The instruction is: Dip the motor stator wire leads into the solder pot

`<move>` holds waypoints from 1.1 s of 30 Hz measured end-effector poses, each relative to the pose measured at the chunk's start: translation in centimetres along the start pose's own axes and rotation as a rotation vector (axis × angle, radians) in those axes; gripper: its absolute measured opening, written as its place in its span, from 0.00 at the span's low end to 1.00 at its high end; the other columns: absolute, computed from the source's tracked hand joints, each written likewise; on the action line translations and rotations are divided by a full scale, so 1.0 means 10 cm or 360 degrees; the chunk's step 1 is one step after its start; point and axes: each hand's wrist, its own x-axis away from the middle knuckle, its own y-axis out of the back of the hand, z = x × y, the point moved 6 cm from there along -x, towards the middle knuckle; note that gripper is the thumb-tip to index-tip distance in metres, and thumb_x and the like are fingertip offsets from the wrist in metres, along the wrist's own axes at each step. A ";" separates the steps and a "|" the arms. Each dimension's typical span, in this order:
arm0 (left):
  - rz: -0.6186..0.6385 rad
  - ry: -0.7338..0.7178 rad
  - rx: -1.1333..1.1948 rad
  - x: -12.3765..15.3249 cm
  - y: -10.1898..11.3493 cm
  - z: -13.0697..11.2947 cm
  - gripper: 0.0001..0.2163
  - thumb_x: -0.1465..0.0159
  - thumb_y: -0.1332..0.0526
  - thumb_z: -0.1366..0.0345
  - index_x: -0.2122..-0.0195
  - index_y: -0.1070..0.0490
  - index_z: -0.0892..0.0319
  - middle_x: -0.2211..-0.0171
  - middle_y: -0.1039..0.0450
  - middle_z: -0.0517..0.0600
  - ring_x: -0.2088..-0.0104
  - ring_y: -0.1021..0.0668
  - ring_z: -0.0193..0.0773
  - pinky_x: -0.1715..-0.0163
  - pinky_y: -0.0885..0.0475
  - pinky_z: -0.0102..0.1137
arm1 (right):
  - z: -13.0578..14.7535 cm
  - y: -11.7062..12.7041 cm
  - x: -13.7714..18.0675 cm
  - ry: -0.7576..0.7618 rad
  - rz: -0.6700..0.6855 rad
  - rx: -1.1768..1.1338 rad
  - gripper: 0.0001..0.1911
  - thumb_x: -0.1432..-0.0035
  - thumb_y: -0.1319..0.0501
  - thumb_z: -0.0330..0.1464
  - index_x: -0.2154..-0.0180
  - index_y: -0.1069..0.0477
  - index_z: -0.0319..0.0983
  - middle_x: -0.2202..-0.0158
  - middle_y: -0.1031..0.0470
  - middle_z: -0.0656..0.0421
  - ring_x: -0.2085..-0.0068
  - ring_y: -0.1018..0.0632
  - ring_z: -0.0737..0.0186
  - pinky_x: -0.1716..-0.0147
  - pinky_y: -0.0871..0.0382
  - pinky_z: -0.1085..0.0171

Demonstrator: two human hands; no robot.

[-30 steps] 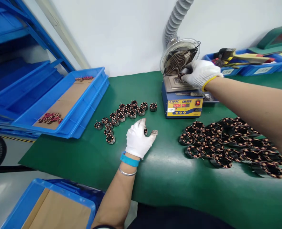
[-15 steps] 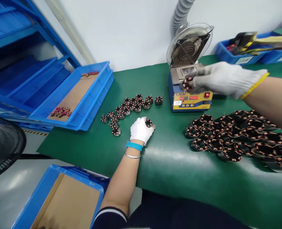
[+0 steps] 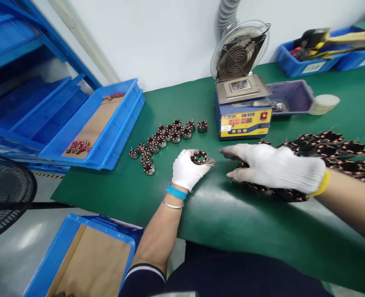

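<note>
My left hand (image 3: 188,169), in a white glove, is closed around a motor stator (image 3: 200,157) with copper windings, held with its ring facing up above the green table. My right hand (image 3: 272,167), also gloved, reaches over a large group of stators (image 3: 327,149) on the right. Its thumb and fingers are apart, and I see nothing gripped between them; part of the group is hidden beneath it. Smaller-looking stators (image 3: 175,137) stand in loose rows beyond my left hand. Behind both hands sits a blue and yellow solder pot (image 3: 244,119) with a lit red display.
A fan guard and grey hose (image 3: 228,16) rise behind the pot. Beside it are a purple tray (image 3: 293,93) and blue bins (image 3: 312,68) with tools. Blue crates (image 3: 120,123) stand at left, another crate (image 3: 129,247) below, and a black fan (image 3: 8,194) at the left edge.
My right hand has moved from the solder pot down to the right-hand stators and no longer shows the stator it held. My left hand has shifted slightly right, still holding a stator.
</note>
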 end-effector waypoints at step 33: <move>0.0544 -0.0104 0.1165 0.20 0.14 -0.17 0.22 0.44 0.33 0.42 0.68 0.27 0.59 0.77 0.25 0.47 0.80 0.28 0.32 0.79 0.32 0.28 | 0.00 -0.26 0.32 -0.0392 -0.0594 -0.0957 0.28 0.48 0.32 0.41 0.45 0.24 0.42 0.54 0.20 0.53 0.60 0.18 0.53 0.56 0.20 0.54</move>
